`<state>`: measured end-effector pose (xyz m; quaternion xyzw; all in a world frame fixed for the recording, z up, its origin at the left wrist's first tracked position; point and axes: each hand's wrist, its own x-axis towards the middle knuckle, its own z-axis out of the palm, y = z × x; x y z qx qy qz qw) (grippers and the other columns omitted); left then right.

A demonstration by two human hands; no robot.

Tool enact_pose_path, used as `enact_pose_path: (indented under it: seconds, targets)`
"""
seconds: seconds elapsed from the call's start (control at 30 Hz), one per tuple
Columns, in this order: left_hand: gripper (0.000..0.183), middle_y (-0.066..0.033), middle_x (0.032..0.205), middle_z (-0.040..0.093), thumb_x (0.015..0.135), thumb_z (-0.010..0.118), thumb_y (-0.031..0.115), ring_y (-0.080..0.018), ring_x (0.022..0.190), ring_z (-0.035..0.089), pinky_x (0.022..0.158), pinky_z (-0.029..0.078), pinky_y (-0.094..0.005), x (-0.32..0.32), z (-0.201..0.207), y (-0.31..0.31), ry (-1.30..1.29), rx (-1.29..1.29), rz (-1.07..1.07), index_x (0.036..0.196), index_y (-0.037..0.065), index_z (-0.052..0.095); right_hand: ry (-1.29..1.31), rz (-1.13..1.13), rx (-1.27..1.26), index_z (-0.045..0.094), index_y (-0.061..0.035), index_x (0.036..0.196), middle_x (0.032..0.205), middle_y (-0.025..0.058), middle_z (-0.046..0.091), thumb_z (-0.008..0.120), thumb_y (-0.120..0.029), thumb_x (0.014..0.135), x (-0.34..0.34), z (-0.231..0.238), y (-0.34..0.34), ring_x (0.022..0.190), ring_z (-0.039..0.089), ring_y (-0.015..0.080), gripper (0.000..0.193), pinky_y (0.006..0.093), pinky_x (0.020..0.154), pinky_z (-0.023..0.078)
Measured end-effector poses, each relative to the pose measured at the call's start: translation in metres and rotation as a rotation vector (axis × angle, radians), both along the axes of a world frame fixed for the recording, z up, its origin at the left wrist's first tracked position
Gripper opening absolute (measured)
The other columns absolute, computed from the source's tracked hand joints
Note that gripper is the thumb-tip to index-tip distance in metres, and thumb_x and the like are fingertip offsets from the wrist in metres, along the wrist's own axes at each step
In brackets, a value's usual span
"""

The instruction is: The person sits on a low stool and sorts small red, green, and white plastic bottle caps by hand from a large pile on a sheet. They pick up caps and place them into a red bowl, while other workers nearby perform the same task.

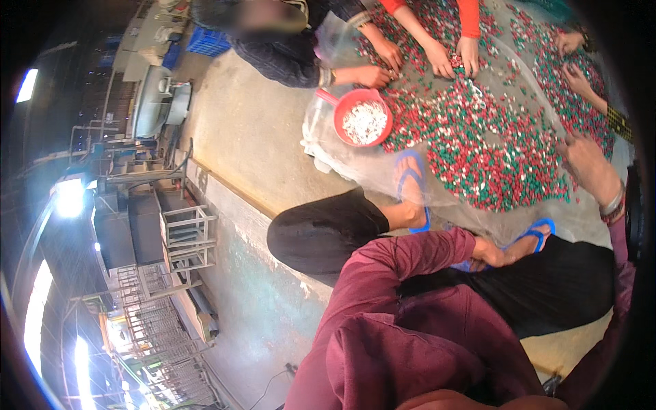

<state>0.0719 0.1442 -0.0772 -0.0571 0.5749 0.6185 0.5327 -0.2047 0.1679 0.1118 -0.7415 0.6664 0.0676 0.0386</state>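
A wide heap of small red, green and white pieces (488,154) lies on a translucent sheet (451,198); what the pieces are is too small to tell. At the heap's right edge is my right hand (591,171), a bracelet at its wrist. Its fingers bend inward over the sheet, and anything between them cannot be made out. My left hand (488,254) hangs low beside my foot in a blue flip-flop (536,236), away from the heap, its fingers partly hidden. A red pan with a handle (388,126), holding white pieces (363,121), stands at the heap's left edge.
Across the heap, a person in dark sleeves (273,58) and another in orange-red sleeves (470,20) have hands among the pieces. A third person's hands (577,78) work at the far right. A blue crate (207,41) and metal frames (188,236) stand on the left.
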Motion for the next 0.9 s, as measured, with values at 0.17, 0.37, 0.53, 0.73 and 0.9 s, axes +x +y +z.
enact_pose_path:
  seconds: [0.17, 0.37, 0.53, 0.73, 0.9]
  targets:
    - [0.086, -0.0337, 0.142, 0.021, 0.085, 0.028, 0.073, -0.0523, 0.125, 0.034, 0.090, 0.036, -0.0695, -0.003, 0.014, 0.025, -0.351, 0.196, 0.250, 0.147, 0.014, 0.015, -0.290, -0.128, 0.225, 0.065, -0.0024, 0.097, 0.084, 0.0177, 0.061, 0.069, -0.006, 0.068, -0.003, 0.009, 0.011, 0.083, 0.060, 0.0334, 0.030, 0.0406, 0.074, 0.050]
    - [0.085, -0.0280, 0.149, 0.004, 0.085, 0.027, 0.073, -0.0530, 0.132, 0.016, 0.087, 0.026, -0.0782, 0.018, -0.018, 0.002, -0.599, 0.326, 0.682, 0.148, 0.020, 0.007, -0.418, -0.077, 0.174, 0.065, -0.0025, 0.100, 0.081, 0.0194, 0.062, 0.070, -0.006, 0.067, 0.015, 0.026, 0.012, 0.078, 0.062, 0.0344, 0.033, 0.0421, 0.073, 0.050]
    - [0.076, -0.0198, 0.152, 0.002, 0.089, 0.030, 0.067, -0.0461, 0.138, 0.001, 0.090, 0.021, -0.0792, 0.025, -0.019, -0.009, -0.583, 0.192, 0.709, 0.148, 0.024, 0.008, -0.336, -0.115, 0.281, 0.067, -0.0043, 0.099, 0.079, 0.0193, 0.063, 0.070, -0.009, 0.067, 0.020, 0.030, 0.008, 0.079, 0.063, 0.0328, 0.032, 0.0414, 0.072, 0.051]
    - [0.074, -0.0130, 0.154, -0.002, 0.091, 0.034, 0.062, -0.0439, 0.139, -0.004, 0.087, 0.016, -0.0825, 0.015, -0.004, 0.002, -0.591, 0.185, 0.895, 0.148, 0.023, 0.009, -0.376, -0.035, 0.231, 0.066, -0.0051, 0.100, 0.079, 0.0176, 0.064, 0.069, -0.011, 0.071, 0.022, 0.024, 0.003, 0.078, 0.063, 0.0326, 0.030, 0.0416, 0.072, 0.050]
    - [0.074, -0.0097, 0.155, -0.003, 0.092, 0.032, 0.061, -0.0437, 0.139, -0.005, 0.090, 0.013, -0.0815, 0.004, -0.035, 0.016, -0.533, 0.127, 0.849, 0.148, 0.021, 0.006, -0.346, -0.037, 0.213, 0.066, -0.0055, 0.099, 0.080, 0.0171, 0.064, 0.068, -0.012, 0.072, 0.022, 0.021, 0.000, 0.078, 0.063, 0.0330, 0.028, 0.0421, 0.072, 0.050]
